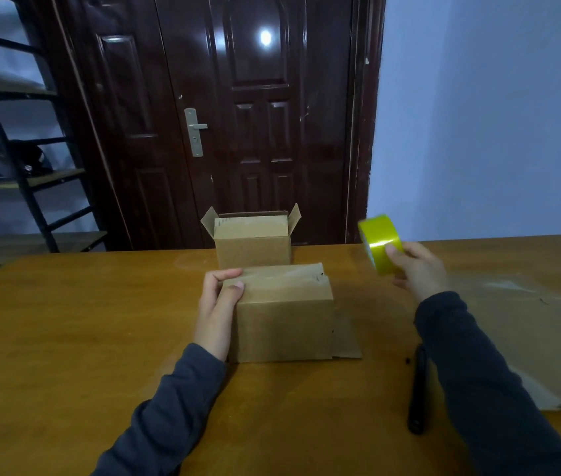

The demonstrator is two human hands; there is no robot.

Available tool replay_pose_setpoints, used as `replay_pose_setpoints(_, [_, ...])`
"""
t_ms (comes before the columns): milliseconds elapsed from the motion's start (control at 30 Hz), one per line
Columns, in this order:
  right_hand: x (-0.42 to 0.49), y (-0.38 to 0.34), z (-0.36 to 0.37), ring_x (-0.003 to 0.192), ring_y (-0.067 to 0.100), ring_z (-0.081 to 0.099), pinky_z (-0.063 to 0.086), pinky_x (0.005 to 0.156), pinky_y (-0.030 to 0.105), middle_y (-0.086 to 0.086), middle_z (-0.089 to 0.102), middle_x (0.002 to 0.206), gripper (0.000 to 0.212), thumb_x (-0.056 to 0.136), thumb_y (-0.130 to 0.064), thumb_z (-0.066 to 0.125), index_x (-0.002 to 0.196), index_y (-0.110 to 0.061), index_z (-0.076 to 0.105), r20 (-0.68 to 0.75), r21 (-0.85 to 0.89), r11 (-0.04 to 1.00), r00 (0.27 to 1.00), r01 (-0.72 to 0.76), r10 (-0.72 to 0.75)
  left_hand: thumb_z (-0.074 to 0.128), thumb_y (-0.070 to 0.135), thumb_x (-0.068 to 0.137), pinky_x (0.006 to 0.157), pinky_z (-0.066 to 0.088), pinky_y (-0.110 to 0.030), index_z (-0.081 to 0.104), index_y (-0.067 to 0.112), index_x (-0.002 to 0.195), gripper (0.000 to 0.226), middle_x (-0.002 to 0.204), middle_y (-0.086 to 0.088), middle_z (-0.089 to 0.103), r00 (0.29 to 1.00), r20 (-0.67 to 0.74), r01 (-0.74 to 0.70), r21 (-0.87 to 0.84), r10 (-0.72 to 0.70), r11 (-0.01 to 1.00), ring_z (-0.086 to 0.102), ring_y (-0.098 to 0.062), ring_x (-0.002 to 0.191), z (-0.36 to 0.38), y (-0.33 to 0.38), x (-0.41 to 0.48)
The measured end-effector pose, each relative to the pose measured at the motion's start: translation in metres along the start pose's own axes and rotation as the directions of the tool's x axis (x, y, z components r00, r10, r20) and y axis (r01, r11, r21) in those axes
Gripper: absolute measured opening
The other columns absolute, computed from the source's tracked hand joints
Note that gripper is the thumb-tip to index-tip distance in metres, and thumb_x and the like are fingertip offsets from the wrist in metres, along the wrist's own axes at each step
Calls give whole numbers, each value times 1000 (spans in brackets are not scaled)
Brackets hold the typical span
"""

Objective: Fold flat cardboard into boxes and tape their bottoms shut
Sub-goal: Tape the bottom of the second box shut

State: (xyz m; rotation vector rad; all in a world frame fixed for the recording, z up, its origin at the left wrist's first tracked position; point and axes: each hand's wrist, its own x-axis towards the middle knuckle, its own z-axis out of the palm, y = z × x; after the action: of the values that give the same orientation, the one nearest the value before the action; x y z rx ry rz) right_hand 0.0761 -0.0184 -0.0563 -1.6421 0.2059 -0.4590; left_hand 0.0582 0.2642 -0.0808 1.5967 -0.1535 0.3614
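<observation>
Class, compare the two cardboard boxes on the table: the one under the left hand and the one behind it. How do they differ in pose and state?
The near box has its upward flaps folded shut, with the left hand pressing them; the far box stands untouched with its side flaps sticking up open. The near box has a flap lying flat on the table at its right; the far box shows none. Both are plain brown cardboard and look alike in shape.

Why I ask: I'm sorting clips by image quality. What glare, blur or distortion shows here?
Head view: a bright lamp reflection glares on the glossy door; the right hand and yellow tape roll look slightly motion-blurred; the room is dim; wide-angle distortion tilts the shelf rack at the left.
</observation>
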Motion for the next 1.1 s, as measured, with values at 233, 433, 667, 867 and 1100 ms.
replay_pose_setpoints(233, [-38,-44,21,78,21,58,46,68,31,10,58,81,46,95,-53,36,79,-15,57,401,709,677,903,-198,-156,50,40,82,71,41,-21,55,22,105,29,105,5,55,997,56,-57,20,56,998,54,-2,92,10,1,-12])
replay_pose_setpoints(433, [-41,-45,32,66,19,52,43,52,27,6,51,73,63,74,-78,44,70,-15,47,508,674,694,840,-253,-188,52,37,82,64,43,-9,54,21,102,25,104,4,55,990,105,-98,-5,98,995,55,2,86,21,2,-20])
replay_pose_setpoints(667, [-39,-43,31,82,20,59,50,56,33,-1,57,83,47,57,-31,84,94,-22,56,313,512,845,883,153,-349,52,50,79,64,43,-11,53,26,100,32,102,5,54,985,115,-137,38,132,990,54,4,85,27,5,-28])
replay_pose_setpoints(867, [-54,-51,43,79,7,65,53,69,24,-10,68,79,31,74,-7,73,96,-22,56,70,155,854,857,497,-511,50,48,80,73,45,-29,54,29,90,21,99,-1,57,978,101,-192,101,182,976,55,-15,97,32,4,-28])
replay_pose_setpoints(1100, [-69,-47,58,82,5,52,36,62,7,-9,60,91,26,82,-13,69,97,-31,58,-183,-289,809,799,513,-572,49,41,85,81,50,-42,55,28,93,15,100,0,59,971,99,-227,117,216,967,56,-16,100,38,3,-33])
